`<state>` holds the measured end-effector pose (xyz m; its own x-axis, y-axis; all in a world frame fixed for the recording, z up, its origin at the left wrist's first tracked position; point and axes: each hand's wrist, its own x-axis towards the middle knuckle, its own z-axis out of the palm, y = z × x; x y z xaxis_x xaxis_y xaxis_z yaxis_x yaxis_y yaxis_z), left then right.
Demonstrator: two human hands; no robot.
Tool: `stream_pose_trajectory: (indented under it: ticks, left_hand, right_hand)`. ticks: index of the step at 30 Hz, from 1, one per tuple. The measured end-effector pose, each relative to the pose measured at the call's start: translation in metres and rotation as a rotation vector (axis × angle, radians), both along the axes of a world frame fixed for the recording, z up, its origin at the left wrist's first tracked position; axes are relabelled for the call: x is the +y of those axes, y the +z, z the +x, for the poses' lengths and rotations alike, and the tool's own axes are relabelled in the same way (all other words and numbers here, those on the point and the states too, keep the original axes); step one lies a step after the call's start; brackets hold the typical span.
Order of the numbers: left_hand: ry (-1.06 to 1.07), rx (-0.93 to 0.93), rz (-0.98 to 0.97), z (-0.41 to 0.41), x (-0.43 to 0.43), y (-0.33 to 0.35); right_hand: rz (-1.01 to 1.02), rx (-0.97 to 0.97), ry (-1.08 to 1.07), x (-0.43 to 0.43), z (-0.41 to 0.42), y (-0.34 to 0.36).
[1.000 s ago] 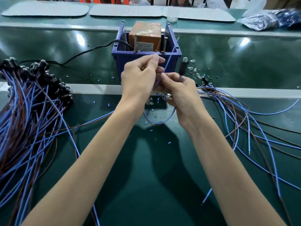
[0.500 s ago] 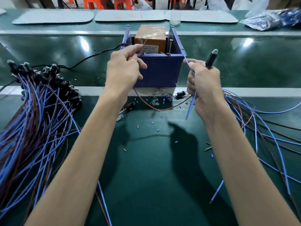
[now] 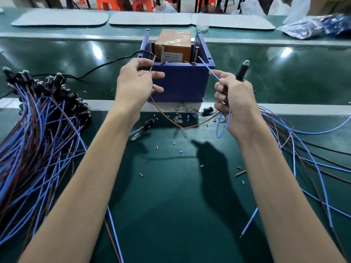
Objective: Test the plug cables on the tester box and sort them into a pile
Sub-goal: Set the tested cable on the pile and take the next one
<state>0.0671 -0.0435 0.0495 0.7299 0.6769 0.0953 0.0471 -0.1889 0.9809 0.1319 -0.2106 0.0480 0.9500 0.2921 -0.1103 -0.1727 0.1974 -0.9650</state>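
The tester box (image 3: 182, 82) is a blue open bin with an orange block (image 3: 172, 47) and upright metal posts inside. My left hand (image 3: 135, 85) pinches the brown wire (image 3: 171, 121) of one plug cable, its bare end raised near the left post. My right hand (image 3: 233, 103) grips the same cable's black plug (image 3: 241, 70) upright and pinches its blue wire (image 3: 208, 68), whose tip points at the right post. The brown wire sags between both hands. A big pile of cables (image 3: 38, 126) lies at the left, and loose cables (image 3: 303, 152) spread out at the right.
Loose black plugs (image 3: 148, 124) and clear bulbs (image 3: 177, 119) lie in front of the box, with cut insulation bits scattered on the green belt. A black power cord (image 3: 106, 64) runs left from the box. A plastic bag (image 3: 311, 25) sits far right.
Both hands have moved apart from a joined grip, spreading the brown and blue wires. The wire ends now point up toward the box's posts.
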Motion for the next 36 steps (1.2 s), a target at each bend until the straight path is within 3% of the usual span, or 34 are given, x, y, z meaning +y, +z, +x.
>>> stream_pose_trajectory:
  ticks: [36]
  left_hand:
    - [-0.013, 0.067, 0.066, -0.0081, 0.0085, 0.0046]
  right_hand:
    - [0.029, -0.041, 0.1, 0.003, 0.0034, -0.0062]
